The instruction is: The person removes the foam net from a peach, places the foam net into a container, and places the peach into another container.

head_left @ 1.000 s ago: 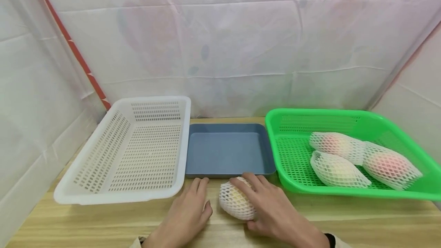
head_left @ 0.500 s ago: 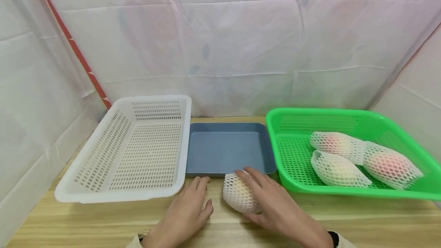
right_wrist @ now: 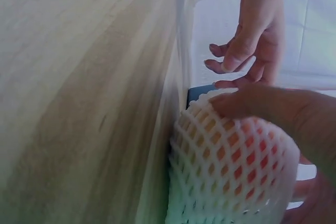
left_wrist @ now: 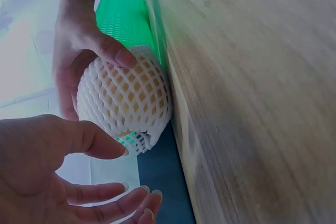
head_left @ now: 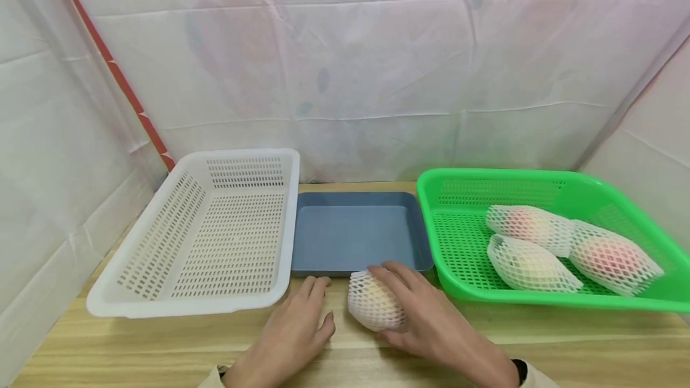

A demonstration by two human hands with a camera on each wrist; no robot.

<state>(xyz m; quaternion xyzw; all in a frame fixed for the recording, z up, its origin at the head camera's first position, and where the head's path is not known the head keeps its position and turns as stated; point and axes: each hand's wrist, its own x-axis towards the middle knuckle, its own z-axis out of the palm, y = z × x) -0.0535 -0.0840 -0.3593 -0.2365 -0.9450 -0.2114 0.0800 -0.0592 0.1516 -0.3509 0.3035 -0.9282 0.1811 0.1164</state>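
A yellow-and-red fruit in a white foam net (head_left: 375, 303) lies on the wooden table in front of the grey-blue tray (head_left: 356, 235). My right hand (head_left: 423, 310) grips it from the right, fingers over the far side and thumb at the near side. In the right wrist view the net's mesh (right_wrist: 236, 166) shows red and yellow skin beneath the thumb. To the left of the fruit, my left hand (head_left: 295, 329) rests near the tray's front edge, apart from the fruit. Its fingers (left_wrist: 113, 203) are loosely bent and hold nothing.
At the right stands a green basket (head_left: 439, 256) with several netted fruits, among them a pale yellow one (head_left: 530, 263) and a reddish one (head_left: 611, 256). A white basket (head_left: 288, 226) stands left of the tray. Behind them hangs a pale cloth (head_left: 372, 64).
My right hand has shifted the netted fruit slightly toward the tray and turned it a little. Almost nothing differs over the last half second, and my left hand has stayed in place.
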